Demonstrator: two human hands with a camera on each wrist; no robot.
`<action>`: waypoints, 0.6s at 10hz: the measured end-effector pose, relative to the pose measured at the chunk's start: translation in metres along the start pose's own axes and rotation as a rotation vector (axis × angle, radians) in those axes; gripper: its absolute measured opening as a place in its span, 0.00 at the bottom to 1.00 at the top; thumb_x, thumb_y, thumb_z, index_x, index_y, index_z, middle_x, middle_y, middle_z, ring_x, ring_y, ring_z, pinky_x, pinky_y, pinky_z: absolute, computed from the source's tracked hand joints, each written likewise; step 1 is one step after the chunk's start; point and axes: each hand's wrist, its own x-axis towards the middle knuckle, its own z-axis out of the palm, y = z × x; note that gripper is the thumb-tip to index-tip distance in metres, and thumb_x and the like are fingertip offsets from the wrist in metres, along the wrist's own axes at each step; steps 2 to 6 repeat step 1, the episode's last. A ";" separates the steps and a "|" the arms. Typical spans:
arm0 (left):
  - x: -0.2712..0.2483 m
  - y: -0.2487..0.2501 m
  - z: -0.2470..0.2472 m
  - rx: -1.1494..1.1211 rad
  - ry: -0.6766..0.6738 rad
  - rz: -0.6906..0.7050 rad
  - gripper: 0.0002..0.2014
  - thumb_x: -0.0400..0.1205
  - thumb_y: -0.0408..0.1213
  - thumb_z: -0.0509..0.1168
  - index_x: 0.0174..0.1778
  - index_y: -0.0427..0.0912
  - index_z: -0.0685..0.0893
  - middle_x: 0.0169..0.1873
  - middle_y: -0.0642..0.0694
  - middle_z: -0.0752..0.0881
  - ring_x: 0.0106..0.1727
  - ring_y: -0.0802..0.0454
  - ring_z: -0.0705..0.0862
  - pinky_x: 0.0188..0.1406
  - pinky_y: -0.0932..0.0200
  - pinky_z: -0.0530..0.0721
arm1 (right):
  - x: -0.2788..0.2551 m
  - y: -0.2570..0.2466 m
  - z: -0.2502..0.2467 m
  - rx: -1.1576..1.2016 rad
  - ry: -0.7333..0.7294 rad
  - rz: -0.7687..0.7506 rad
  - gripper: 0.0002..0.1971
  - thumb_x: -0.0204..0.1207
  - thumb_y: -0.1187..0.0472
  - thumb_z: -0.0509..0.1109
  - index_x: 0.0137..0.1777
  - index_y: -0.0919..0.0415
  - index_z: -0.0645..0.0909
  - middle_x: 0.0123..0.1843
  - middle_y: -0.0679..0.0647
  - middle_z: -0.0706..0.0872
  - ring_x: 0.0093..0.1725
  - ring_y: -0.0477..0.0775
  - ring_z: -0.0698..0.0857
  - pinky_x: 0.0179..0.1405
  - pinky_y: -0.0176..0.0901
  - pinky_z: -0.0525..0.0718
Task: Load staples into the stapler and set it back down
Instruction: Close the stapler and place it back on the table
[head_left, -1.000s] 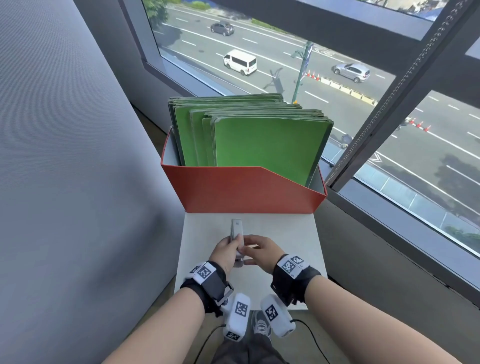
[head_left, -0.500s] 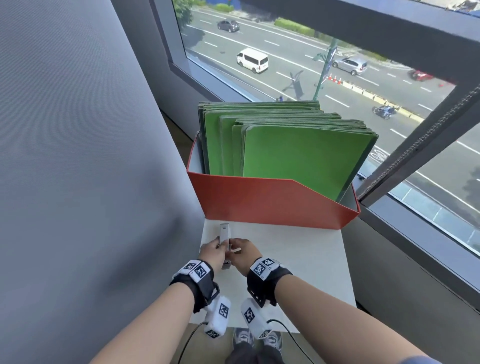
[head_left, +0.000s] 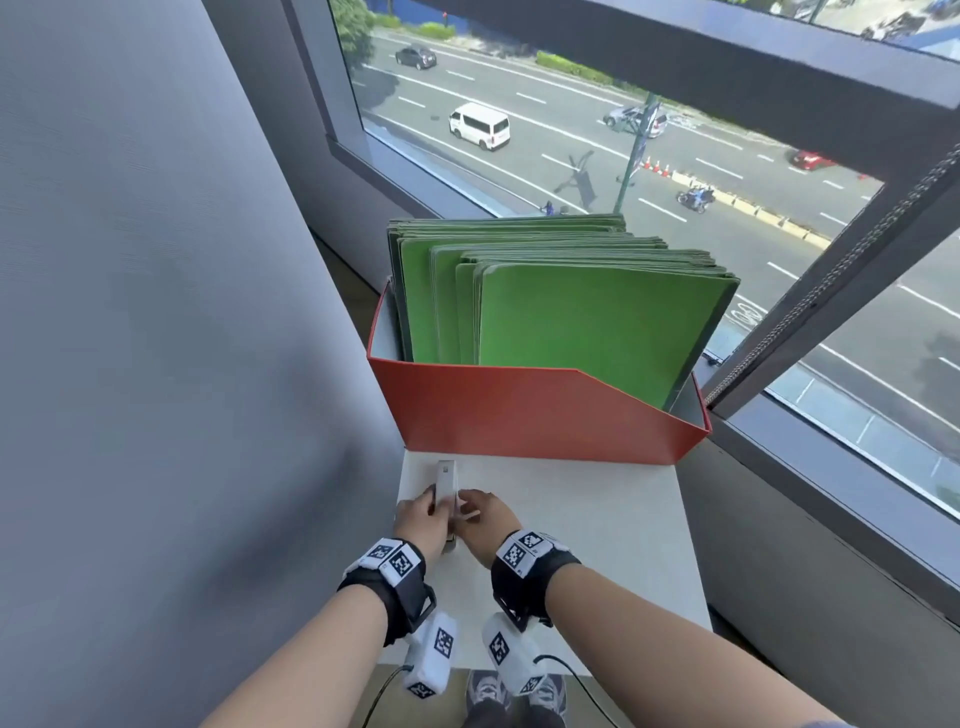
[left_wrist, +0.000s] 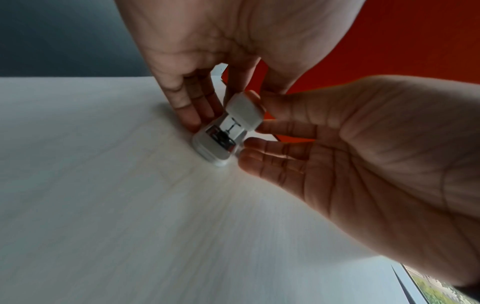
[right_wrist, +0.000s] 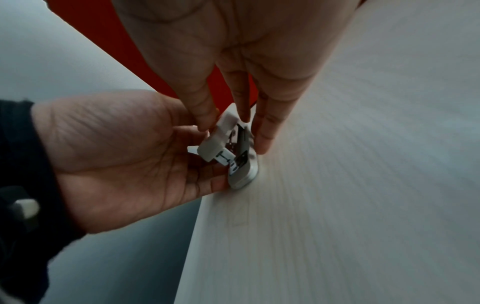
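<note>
Stapler (head_left: 447, 486) lying on white surface (head_left: 597, 519), near left edge, just in front of red file box (head_left: 545, 410) holding green folders (head_left: 587, 322). Left hand (head_left: 418, 519) gripping stapler base from left side, fingertips (left_wrist: 191, 121) touching surface. Right hand (head_left: 485, 519) pinching white pusher tab (left_wrist: 244, 112), apparently drawn out of rear end; view is blurred. Metal magazine channel (right_wrist: 242, 142) showing.

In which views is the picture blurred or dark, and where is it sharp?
Head view: bright daylight from the window, sharp; the green folders are crisp. Left wrist view: the stapler fairly clear, the white table smeared toward the edges. Right wrist view: dimmer, the table streaked.
</note>
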 end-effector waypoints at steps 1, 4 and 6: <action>-0.008 -0.005 -0.001 0.124 0.051 0.007 0.14 0.83 0.42 0.57 0.55 0.46 0.87 0.62 0.32 0.84 0.60 0.37 0.84 0.63 0.52 0.81 | -0.013 -0.004 -0.020 0.016 0.023 -0.004 0.27 0.76 0.55 0.69 0.74 0.59 0.71 0.67 0.58 0.81 0.62 0.57 0.83 0.62 0.47 0.81; -0.008 -0.005 -0.001 0.124 0.051 0.007 0.14 0.83 0.42 0.57 0.55 0.46 0.87 0.62 0.32 0.84 0.60 0.37 0.84 0.63 0.52 0.81 | -0.013 -0.004 -0.020 0.016 0.023 -0.004 0.27 0.76 0.55 0.69 0.74 0.59 0.71 0.67 0.58 0.81 0.62 0.57 0.83 0.62 0.47 0.81; -0.008 -0.005 -0.001 0.124 0.051 0.007 0.14 0.83 0.42 0.57 0.55 0.46 0.87 0.62 0.32 0.84 0.60 0.37 0.84 0.63 0.52 0.81 | -0.013 -0.004 -0.020 0.016 0.023 -0.004 0.27 0.76 0.55 0.69 0.74 0.59 0.71 0.67 0.58 0.81 0.62 0.57 0.83 0.62 0.47 0.81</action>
